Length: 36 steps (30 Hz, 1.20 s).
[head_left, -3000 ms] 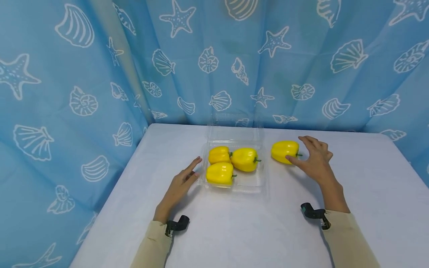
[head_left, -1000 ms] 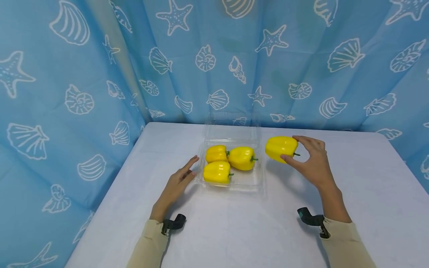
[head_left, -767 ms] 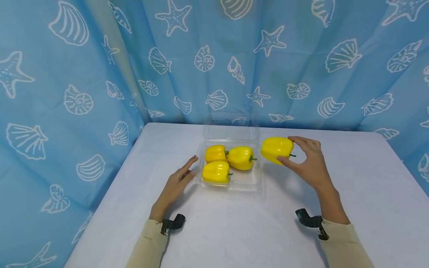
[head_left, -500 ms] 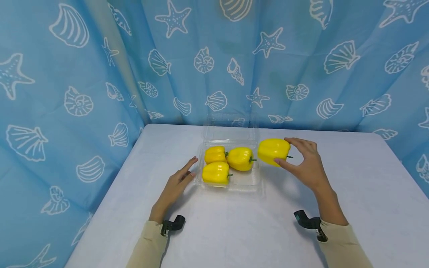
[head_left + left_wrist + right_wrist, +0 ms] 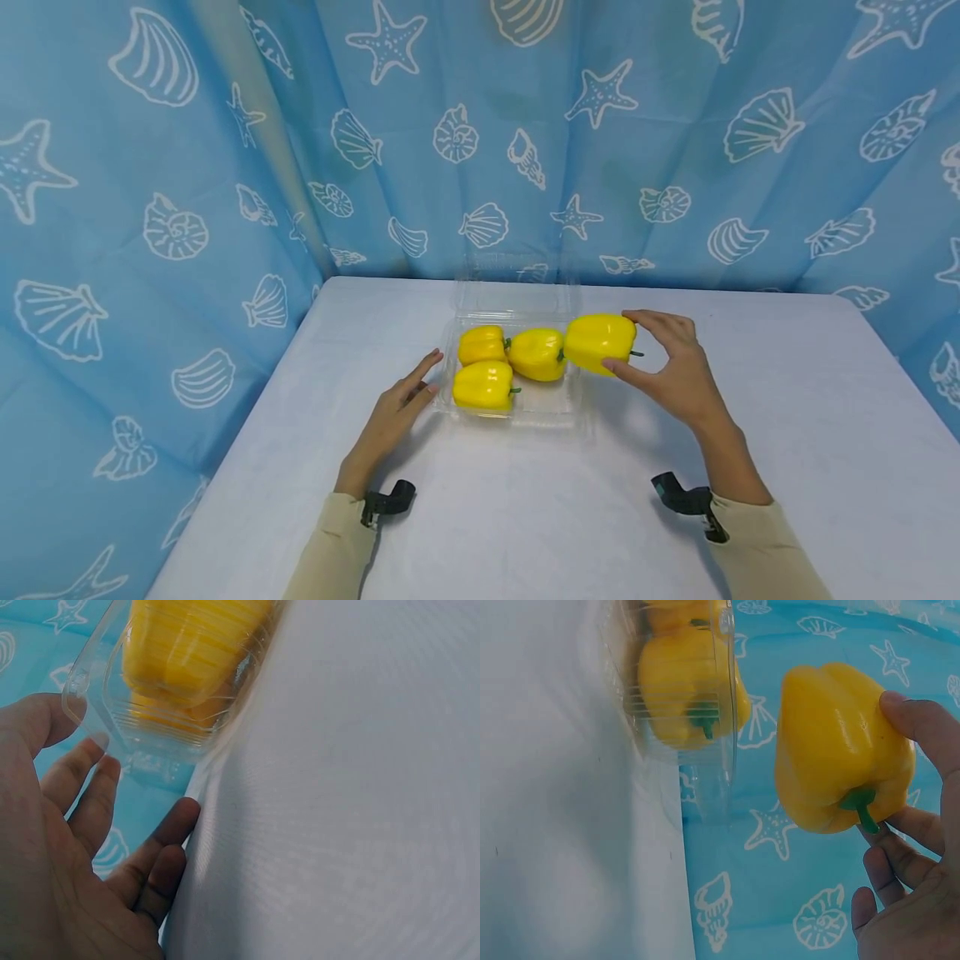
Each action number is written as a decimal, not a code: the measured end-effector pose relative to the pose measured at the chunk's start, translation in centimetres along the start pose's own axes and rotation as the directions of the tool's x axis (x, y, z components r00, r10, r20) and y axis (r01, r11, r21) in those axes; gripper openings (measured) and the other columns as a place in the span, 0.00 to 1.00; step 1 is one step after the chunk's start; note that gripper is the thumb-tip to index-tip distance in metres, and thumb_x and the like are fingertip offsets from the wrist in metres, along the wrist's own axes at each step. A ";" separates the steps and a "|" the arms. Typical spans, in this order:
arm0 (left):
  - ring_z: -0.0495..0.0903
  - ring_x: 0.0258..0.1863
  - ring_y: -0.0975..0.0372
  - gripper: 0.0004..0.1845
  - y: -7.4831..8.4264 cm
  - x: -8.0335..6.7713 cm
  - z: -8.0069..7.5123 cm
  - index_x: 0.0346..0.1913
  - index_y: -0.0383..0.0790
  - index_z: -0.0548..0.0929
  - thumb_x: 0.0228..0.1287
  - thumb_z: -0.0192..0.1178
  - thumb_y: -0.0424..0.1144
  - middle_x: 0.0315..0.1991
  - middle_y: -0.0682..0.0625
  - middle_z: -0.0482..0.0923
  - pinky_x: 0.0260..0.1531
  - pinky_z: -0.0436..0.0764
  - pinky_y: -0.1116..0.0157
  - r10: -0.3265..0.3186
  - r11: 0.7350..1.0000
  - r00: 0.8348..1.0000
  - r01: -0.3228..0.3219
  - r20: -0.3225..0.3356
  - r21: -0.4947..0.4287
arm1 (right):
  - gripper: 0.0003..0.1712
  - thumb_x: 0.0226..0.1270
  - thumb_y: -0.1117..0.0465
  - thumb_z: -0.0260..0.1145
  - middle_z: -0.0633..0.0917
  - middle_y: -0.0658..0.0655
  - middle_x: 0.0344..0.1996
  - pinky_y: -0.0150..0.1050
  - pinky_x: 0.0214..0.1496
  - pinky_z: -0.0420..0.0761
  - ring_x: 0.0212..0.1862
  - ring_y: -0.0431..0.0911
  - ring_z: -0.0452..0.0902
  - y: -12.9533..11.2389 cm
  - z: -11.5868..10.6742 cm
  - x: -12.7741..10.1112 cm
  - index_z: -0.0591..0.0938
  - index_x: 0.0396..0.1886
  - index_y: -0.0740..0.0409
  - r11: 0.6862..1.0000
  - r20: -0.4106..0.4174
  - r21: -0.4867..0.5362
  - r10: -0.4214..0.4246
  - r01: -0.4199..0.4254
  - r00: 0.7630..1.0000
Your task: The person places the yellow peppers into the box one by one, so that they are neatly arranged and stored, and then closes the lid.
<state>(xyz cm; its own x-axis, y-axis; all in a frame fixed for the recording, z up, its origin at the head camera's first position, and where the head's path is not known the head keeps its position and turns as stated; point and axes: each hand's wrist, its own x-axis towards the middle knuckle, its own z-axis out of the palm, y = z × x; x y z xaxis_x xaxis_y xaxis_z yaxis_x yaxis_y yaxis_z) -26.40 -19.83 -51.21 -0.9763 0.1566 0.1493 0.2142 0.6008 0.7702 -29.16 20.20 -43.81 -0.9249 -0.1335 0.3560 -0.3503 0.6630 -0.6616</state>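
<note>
The right hand [image 5: 675, 367] pinches a yellow pepper [image 5: 598, 342] by its stem end, holding it in the air over the right rim of the clear box [image 5: 555, 408], where three peppers [image 5: 510, 362] already lie. It looks light, firm and glossy, likely slippery, so gripping across the broad shoulders seems safest. The left hand [image 5: 393, 412] rests with straight fingers against the box's left side. The surface [image 5: 525, 517] is pale, and a blue seashell curtain [image 5: 187, 167] hangs behind.

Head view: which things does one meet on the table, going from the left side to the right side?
Left hand → front pepper in the clear box → middle pepper → held pepper → right hand.
</note>
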 end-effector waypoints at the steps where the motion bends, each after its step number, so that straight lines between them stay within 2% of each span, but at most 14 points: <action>1: 0.74 0.38 0.57 0.27 0.0 0.0 0.0 0.77 0.60 0.64 0.79 0.51 0.48 0.54 0.52 0.79 0.39 0.72 0.56 -0.002 1.000 1.000 0.002 0.001 -0.001 | 0.40 0.56 0.47 0.78 0.73 0.58 0.65 0.70 0.61 0.63 0.68 0.57 0.57 -0.1 0.1 0.0 0.76 0.68 0.50 1.000 0.003 0.002 -0.001 0.001 1.000; 4: 0.74 0.38 0.56 0.27 -0.1 0.0 0.0 0.77 0.60 0.64 0.79 0.51 0.48 0.57 0.53 0.78 0.39 0.73 0.56 -0.006 1.000 1.000 0.006 0.003 -0.002 | 0.40 0.55 0.47 0.79 0.74 0.58 0.65 0.70 0.61 0.64 0.67 0.56 0.58 -0.3 0.4 0.0 0.76 0.67 0.50 1.000 0.013 0.008 -0.012 0.012 1.000; 7: 0.73 0.38 0.56 0.27 -0.1 0.0 0.1 0.77 0.60 0.64 0.79 0.51 0.48 0.56 0.53 0.79 0.39 0.73 0.56 -0.009 1.000 1.000 0.009 0.003 -0.004 | 0.40 0.55 0.47 0.79 0.74 0.57 0.65 0.70 0.61 0.65 0.67 0.56 0.58 -0.6 0.8 0.0 0.77 0.67 0.51 1.000 0.024 0.012 -0.024 0.023 0.999; 13: 0.73 0.36 0.57 0.27 -0.1 -0.1 0.1 0.77 0.64 0.63 0.79 0.50 0.49 0.45 0.53 0.80 0.38 0.72 0.57 -0.013 1.000 1.000 0.013 0.002 -0.002 | 0.40 0.54 0.48 0.80 0.75 0.57 0.64 0.69 0.61 0.65 0.67 0.55 0.59 -0.6 1.3 0.0 0.77 0.66 0.52 0.999 0.027 0.017 -0.051 0.050 0.998; 18: 0.74 0.37 0.57 0.27 -0.1 -0.1 0.0 0.77 0.61 0.63 0.78 0.50 0.51 0.51 0.52 0.80 0.39 0.73 0.57 -0.008 1.000 1.000 0.008 0.005 0.002 | 0.40 0.54 0.48 0.80 0.75 0.57 0.65 0.69 0.61 0.65 0.67 0.55 0.59 -0.5 1.5 -0.1 0.77 0.66 0.51 0.998 0.029 0.019 -0.060 0.059 0.998; 25: 0.74 0.37 0.57 0.27 0.0 -0.2 0.0 0.76 0.68 0.63 0.78 0.50 0.51 0.50 0.52 0.80 0.39 0.73 0.57 -0.022 1.000 1.000 0.023 -0.003 0.005 | 0.40 0.53 0.49 0.81 0.76 0.56 0.64 0.69 0.60 0.65 0.66 0.55 0.60 -0.5 1.9 -0.1 0.78 0.66 0.51 0.995 0.028 0.039 -0.095 0.094 0.995; 31: 0.74 0.39 0.57 0.27 0.0 -0.1 0.0 0.76 0.69 0.62 0.78 0.49 0.53 0.61 0.52 0.77 0.40 0.73 0.57 -0.024 1.000 1.000 0.024 0.000 0.012 | 0.39 0.53 0.51 0.81 0.76 0.57 0.63 0.69 0.59 0.66 0.65 0.55 0.61 -0.7 2.1 -0.2 0.78 0.65 0.52 0.992 0.027 0.052 -0.119 0.117 0.993; 36: 0.74 0.39 0.57 0.27 -0.1 0.0 0.1 0.76 0.68 0.62 0.78 0.49 0.53 0.58 0.51 0.78 0.41 0.74 0.57 -0.019 1.000 1.000 0.019 0.004 0.007 | 0.39 0.52 0.51 0.82 0.77 0.56 0.63 0.68 0.60 0.66 0.65 0.54 0.61 -0.5 2.5 -0.3 0.78 0.65 0.52 0.990 0.033 0.053 -0.134 0.132 0.990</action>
<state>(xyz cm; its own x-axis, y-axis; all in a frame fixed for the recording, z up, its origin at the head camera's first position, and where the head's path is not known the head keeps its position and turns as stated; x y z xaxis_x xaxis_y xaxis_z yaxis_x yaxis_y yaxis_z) -26.42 -19.86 -51.34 -0.9800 0.1481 0.1327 0.1961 0.6088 0.7687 -29.09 18.02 -45.22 -0.8742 -0.2448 0.4194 -0.4764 0.5997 -0.6429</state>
